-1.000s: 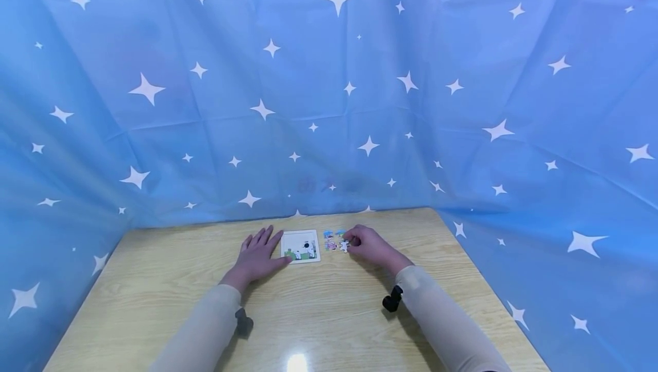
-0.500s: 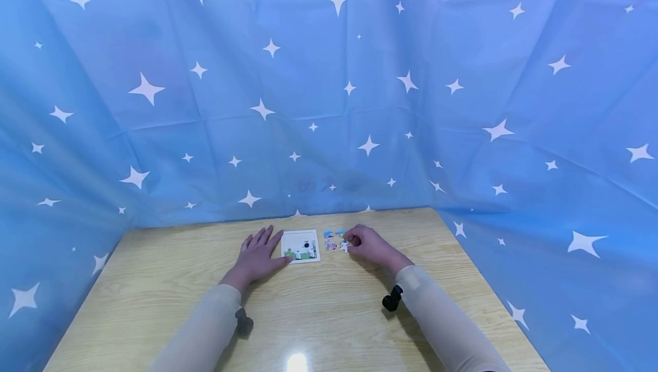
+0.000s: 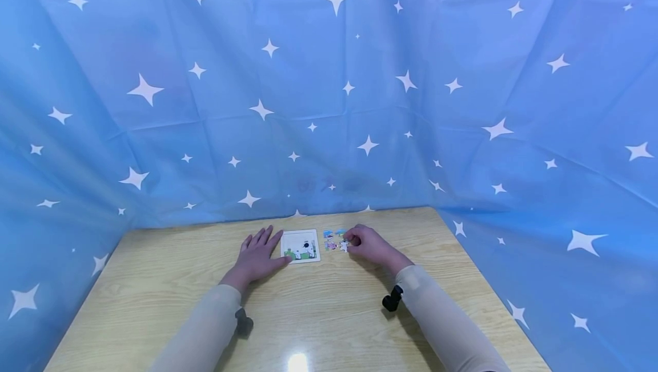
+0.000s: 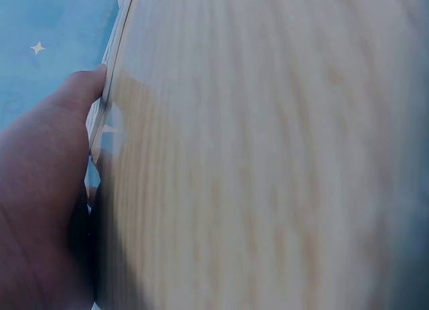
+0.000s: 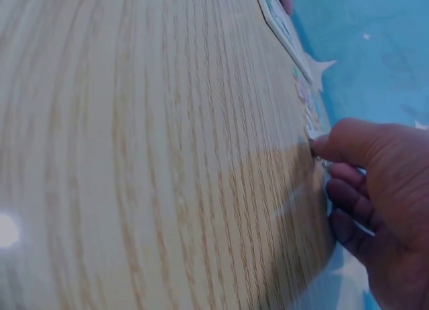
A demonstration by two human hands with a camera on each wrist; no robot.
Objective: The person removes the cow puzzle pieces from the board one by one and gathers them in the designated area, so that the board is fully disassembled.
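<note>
Greenery decorates my square white puzzle board (image 3: 300,244); left wrist view hides that. Left hand (image 3: 259,257) spread, right hand (image 3: 371,244) pinches white jigsaw piece (image 3: 344,246).

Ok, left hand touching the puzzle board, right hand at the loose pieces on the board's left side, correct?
Wrong side: the loose pieces lie right of the puzzle board in the head view. The left hand touches it, the right hand is at the pieces.
</note>
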